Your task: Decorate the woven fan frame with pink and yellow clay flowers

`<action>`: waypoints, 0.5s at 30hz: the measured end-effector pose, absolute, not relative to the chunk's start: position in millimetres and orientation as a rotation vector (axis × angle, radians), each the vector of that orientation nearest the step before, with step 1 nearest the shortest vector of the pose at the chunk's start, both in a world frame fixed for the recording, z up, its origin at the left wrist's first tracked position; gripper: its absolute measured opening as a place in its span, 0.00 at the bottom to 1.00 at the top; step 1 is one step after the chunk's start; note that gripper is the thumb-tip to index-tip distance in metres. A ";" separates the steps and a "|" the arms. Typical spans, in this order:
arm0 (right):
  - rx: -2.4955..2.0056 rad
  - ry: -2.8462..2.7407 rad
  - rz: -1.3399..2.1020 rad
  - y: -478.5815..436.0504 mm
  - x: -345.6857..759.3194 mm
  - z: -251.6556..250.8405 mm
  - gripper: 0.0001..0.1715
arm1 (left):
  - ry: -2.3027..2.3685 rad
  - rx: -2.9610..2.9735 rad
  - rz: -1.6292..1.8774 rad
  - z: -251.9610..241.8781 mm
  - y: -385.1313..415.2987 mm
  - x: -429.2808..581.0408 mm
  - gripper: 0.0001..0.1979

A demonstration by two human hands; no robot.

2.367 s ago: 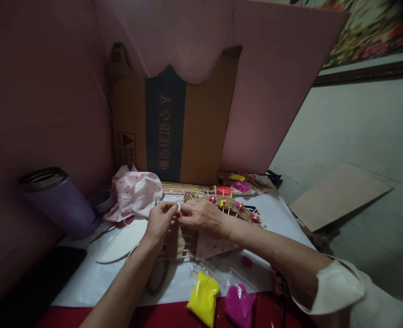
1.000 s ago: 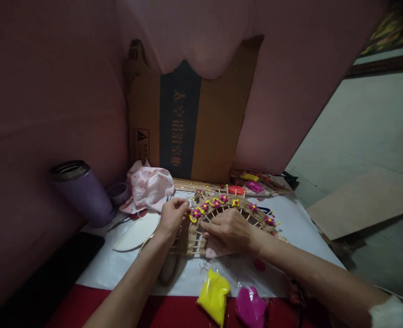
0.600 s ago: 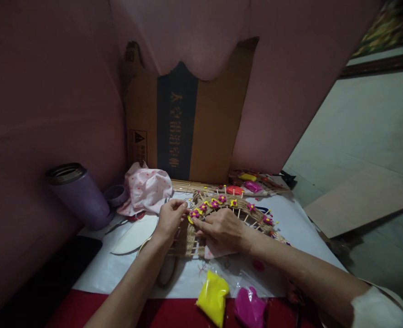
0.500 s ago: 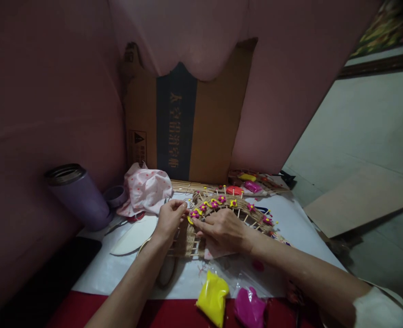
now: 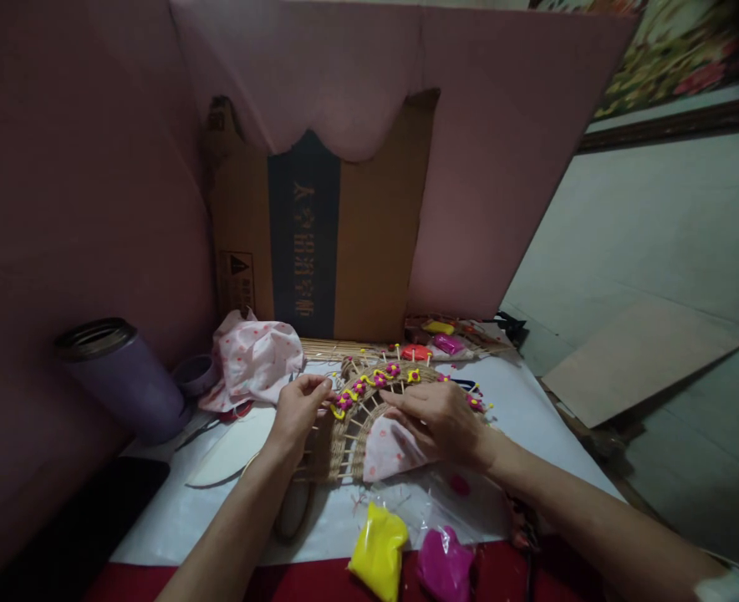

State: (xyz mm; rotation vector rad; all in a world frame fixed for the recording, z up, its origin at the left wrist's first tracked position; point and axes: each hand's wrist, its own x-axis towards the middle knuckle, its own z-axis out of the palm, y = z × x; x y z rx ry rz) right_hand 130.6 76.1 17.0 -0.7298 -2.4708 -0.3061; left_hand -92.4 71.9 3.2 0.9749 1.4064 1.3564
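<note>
A fan-shaped woven twine piece (image 5: 338,447) on thin sticks lies on the white sheet. A wavy yellow strip and several magenta and yellow clay flowers (image 5: 359,385) run along its curved band. My left hand (image 5: 298,414) is pinched at the band's left end, beside the yellow strip; what lies between its fingertips is too small to make out. My right hand (image 5: 448,418) hovers over or rests on the middle of the piece, index finger stretched left, holding nothing visible. Below its fingers shows pink dotted cloth (image 5: 391,450) at the fan's centre.
Yellow clay (image 5: 379,552) and magenta clay (image 5: 445,564) in clear bags lie at the front edge. On the left are a purple tumbler (image 5: 128,380), a tape roll (image 5: 195,374), crumpled dotted cloth (image 5: 257,355) and a white oval piece (image 5: 235,447). A cardboard panel (image 5: 379,251) stands behind.
My right hand has drawn back to the right from the yellow strip, uncovering the dotted cloth. My left hand stays at the band's left end. The whole view has shifted slightly.
</note>
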 end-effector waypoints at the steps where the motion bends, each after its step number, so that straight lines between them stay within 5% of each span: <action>1: -0.764 -2.420 -0.274 74.6 139.5 18.2 0.17 | 1.411 0.994 1.349 4.4 71.4 -92.6 0.16; 15: -1.209 -1.604 0.163 86.0 225.7 10.5 0.18 | 1.422 1.378 1.289 0.9 78.7 -90.2 0.16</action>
